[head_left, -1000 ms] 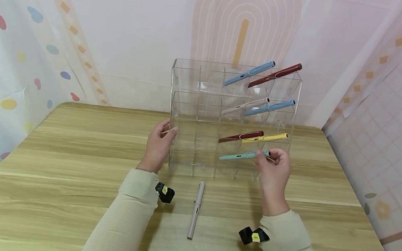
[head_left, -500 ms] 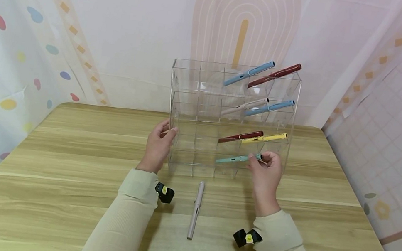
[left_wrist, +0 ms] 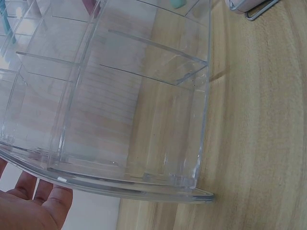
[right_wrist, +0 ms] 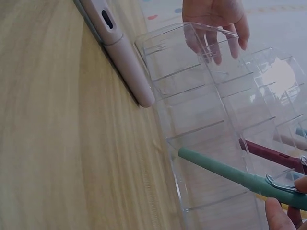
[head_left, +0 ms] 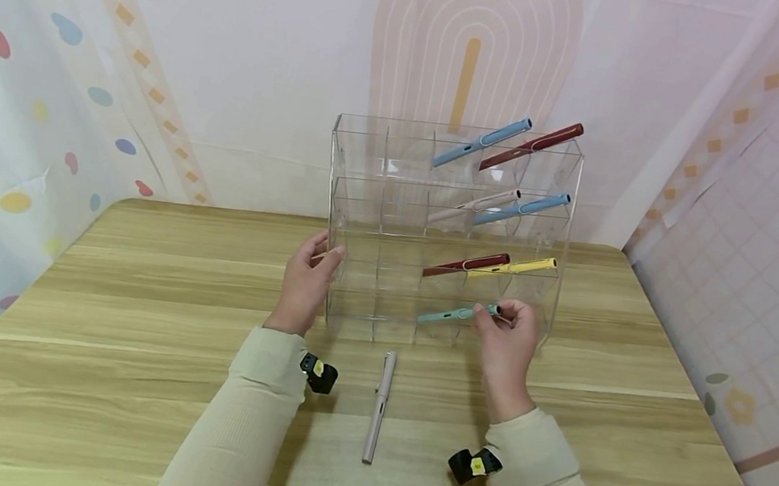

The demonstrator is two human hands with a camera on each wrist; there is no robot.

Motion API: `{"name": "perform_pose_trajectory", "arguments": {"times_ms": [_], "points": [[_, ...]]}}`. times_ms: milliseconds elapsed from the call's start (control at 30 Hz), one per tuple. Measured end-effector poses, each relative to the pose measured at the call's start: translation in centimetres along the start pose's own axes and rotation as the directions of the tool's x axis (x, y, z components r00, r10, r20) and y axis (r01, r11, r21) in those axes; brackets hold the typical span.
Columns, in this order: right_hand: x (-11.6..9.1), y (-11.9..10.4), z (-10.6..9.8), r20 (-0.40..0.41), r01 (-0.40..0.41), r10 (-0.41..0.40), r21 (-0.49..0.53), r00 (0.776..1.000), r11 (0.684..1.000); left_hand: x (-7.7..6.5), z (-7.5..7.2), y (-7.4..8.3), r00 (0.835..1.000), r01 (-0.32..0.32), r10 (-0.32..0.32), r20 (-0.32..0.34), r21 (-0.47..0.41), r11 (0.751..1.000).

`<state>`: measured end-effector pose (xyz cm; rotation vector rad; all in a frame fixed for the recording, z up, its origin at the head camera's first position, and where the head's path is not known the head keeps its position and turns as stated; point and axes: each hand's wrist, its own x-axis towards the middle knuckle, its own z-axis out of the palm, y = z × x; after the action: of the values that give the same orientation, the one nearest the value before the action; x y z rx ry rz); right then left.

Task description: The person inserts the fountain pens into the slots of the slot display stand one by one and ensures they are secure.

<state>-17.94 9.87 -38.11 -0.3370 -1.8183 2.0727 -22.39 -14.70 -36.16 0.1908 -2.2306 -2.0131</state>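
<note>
My right hand (head_left: 510, 343) pinches a mint-green pen (head_left: 453, 315) near its clip end. The pen slants, its lower left end within the lowest tier of a clear acrylic pen rack (head_left: 347, 315). In the right wrist view, this end of the mint-green pen (right_wrist: 216, 166) overlaps a bottom compartment, close to the front wall. My left hand (head_left: 306, 281) holds the rack's left side, thumb at the front edge and fingers farther back. The left wrist view shows fingertips of the left hand (left_wrist: 41, 203) at the rack's outer side.
Higher tiers hold blue pens (head_left: 485, 141), dark red pens (head_left: 533, 146), a pale pink pen (head_left: 477, 206) and a yellow pen (head_left: 518, 268), all leaning right. A greyish-pink pen (head_left: 380, 408) lies on the wooden table (head_left: 129, 341) before the rack. A patterned curtain hangs behind.
My right hand has moved left and slightly down, carrying the mint-green pen lower against the bottom tier. My left hand and the rack stay put.
</note>
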Motion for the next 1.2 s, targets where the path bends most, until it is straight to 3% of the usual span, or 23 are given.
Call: {"name": "perform_pose_trajectory", "arguments": {"times_ms": [967,1200], "points": [[-0.6,0.7,-0.7,0.022,0.001,0.0,-0.064,1.0,0.998,-0.1,0.0,-0.1,1.0,-0.004,0.004,0.005,-0.021,1.0],[-1.0,0.1,-1.6,0.075,0.007,0.003,-0.12,0.997,0.993,-0.1,0.0,-0.1,1.0,0.0,0.0,0.007,-0.013,1.0]]}}
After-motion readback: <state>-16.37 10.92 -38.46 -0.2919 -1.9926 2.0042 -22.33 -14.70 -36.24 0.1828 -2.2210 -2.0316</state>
